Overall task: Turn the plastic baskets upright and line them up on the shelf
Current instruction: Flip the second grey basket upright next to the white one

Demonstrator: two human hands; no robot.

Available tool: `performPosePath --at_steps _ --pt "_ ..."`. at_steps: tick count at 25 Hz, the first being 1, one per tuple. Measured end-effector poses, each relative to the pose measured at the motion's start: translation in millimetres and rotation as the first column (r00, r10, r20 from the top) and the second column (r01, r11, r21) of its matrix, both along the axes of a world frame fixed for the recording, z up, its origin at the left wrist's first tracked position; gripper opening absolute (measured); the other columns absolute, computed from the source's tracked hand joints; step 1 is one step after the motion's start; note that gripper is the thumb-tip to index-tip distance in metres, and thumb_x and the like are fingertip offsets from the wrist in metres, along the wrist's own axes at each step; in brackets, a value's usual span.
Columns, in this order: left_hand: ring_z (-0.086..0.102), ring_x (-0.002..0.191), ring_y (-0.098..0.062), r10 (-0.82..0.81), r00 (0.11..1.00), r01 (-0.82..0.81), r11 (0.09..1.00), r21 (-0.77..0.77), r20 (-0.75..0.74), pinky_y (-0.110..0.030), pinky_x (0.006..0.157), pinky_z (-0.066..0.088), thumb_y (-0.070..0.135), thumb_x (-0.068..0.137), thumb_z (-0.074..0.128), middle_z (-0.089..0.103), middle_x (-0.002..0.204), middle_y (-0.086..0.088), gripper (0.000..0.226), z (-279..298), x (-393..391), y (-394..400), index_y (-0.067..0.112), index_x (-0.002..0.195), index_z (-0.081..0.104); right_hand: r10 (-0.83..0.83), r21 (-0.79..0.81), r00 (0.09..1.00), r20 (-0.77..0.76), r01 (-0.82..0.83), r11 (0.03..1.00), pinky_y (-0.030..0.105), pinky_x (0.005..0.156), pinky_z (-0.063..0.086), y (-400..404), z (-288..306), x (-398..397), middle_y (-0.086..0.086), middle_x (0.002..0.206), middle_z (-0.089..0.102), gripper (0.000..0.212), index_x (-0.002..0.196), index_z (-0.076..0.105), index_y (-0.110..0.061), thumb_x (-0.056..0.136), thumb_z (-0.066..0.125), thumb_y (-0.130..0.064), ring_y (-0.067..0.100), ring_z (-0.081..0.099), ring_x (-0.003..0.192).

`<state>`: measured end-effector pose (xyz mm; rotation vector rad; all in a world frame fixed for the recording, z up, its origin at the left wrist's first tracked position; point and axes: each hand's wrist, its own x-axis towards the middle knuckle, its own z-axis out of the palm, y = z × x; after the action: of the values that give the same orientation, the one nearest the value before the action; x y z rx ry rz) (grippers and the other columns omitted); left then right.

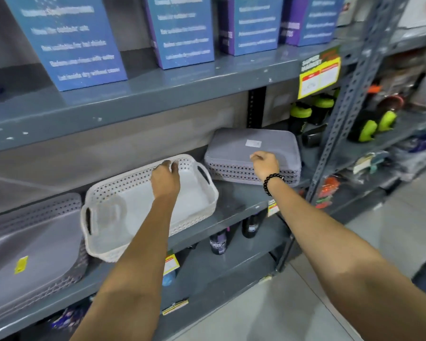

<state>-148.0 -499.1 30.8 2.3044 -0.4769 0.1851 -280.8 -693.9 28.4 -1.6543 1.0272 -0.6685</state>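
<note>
A white plastic basket [123, 212] stands upright in the middle of the grey shelf [241, 200], turned slightly askew. My left hand [165, 178] grips its far rim. To the right, a stack of grey baskets [234, 153] lies upside down, with a white label on the top bottom face. My right hand [265, 164] rests on the stack's near edge, fingers curled over it. At the far left a grey basket [35, 247] lies bottom-up with a yellow sticker on it.
Blue and purple boxes [69, 43] fill the shelf above. A perforated steel upright [354, 94] rises to the right of the stack. Black bottles with green caps [305, 116] stand behind and beyond it. Dark bottles [219, 242] sit on the shelf below.
</note>
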Motion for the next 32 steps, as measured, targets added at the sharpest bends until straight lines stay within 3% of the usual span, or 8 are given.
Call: performPosePath --at_steps 2,5,9,15,22,26,29,32 --pt "0.064 0.094 -0.043 -0.082 0.996 0.083 0.996 -0.028 0.044 -0.04 0.081 0.049 0.023 0.099 0.043 0.07 0.1 -0.031 0.036 5.6 -4.7 -36.4 -0.004 0.106 0.066 -0.066 -0.001 0.998 -0.009 0.066 0.998 0.019 0.092 0.043 -28.1 3.6 -12.8 0.022 0.133 0.057 0.036 0.124 0.056 0.01 0.095 0.048 -0.01 0.033 0.053 0.122" --pt "0.063 0.094 -0.045 -0.159 0.985 0.159 0.987 0.001 0.069 -0.041 0.078 0.049 0.02 0.098 0.043 0.068 0.101 -0.033 0.034 11.6 -2.7 -92.1 -0.005 0.101 0.066 -0.135 -0.036 0.984 -0.116 0.131 0.991 0.042 0.104 0.042 -76.8 2.9 -22.9 0.028 0.134 0.053 0.04 0.126 0.052 0.011 0.095 0.047 -0.013 0.04 0.051 0.122" --pt "0.062 0.102 -0.045 -0.194 0.979 0.188 0.978 0.087 0.07 -0.042 0.087 0.047 0.027 0.098 0.044 0.066 0.109 -0.033 0.04 6.2 17.7 -159.1 -0.008 0.109 0.062 -0.122 -0.036 0.955 -0.27 0.116 0.993 0.038 0.1 0.043 -138.4 -4.1 -14.0 0.023 0.136 0.052 0.043 0.13 0.048 0.004 0.095 0.047 -0.021 0.037 0.051 0.123" --pt "0.041 0.133 -0.039 -0.029 0.915 0.146 0.954 0.263 -0.402 -0.043 0.112 0.034 0.06 0.092 0.031 0.044 0.144 -0.025 0.078 -8.8 62.0 -219.6 -0.002 0.138 0.041 -0.029 0.117 0.919 -0.392 0.081 0.99 0.043 0.107 0.042 -209.8 -26.1 20.7 0.019 0.142 0.046 0.067 0.14 0.033 0.002 0.087 0.05 -0.035 0.034 0.047 0.128" --pt "0.038 0.137 -0.038 0.059 0.817 0.044 0.985 0.164 -0.574 -0.041 0.115 0.029 0.057 0.095 0.028 0.039 0.148 -0.024 0.074 -14.3 61.6 -225.3 0.001 0.142 0.036 -0.101 0.259 0.918 -0.385 0.213 0.942 0.043 0.11 0.037 -205.8 -22.3 36.2 0.018 0.148 0.036 0.075 0.145 0.026 -0.003 0.087 0.049 -0.045 0.033 0.04 0.133" --pt "0.046 0.127 -0.04 0.111 0.84 -0.186 0.978 -0.091 -0.532 -0.045 0.111 0.034 0.055 0.095 0.029 0.048 0.139 -0.025 0.067 -11.6 48.7 -212.2 0.006 0.138 0.044 -0.281 0.219 0.956 -0.086 0.294 0.93 0.048 0.112 0.03 -191.1 -4.9 23.6 0.018 0.152 0.025 0.077 0.147 0.026 -0.008 0.087 0.045 -0.054 0.035 0.028 0.139" --pt "0.05 0.126 -0.035 0.028 0.884 -0.322 0.759 -0.566 -0.466 -0.041 0.107 0.037 0.039 0.099 0.033 0.053 0.135 -0.02 0.051 -0.7 37.7 -192.9 0.004 0.132 0.05 -0.439 0.441 0.821 0.364 0.263 0.858 0.047 0.11 0.036 -180.6 19.7 11.9 0.009 0.148 0.037 0.071 0.135 0.047 -0.018 0.08 0.045 -0.063 0.03 0.039 0.134" --pt "0.058 0.073 -0.027 -0.015 0.853 -0.449 0.486 -0.749 -0.521 -0.034 0.074 0.045 0.051 0.092 0.04 0.068 0.072 -0.003 0.048 -2.5 22.9 -163.8 0.023 0.066 0.068 -0.507 0.633 0.721 0.472 0.122 0.764 0.044 0.115 0.031 -169.0 31.0 -5.4 0.004 0.152 0.036 0.076 0.136 0.042 -0.028 0.075 0.047 -0.071 0.026 0.038 0.137"
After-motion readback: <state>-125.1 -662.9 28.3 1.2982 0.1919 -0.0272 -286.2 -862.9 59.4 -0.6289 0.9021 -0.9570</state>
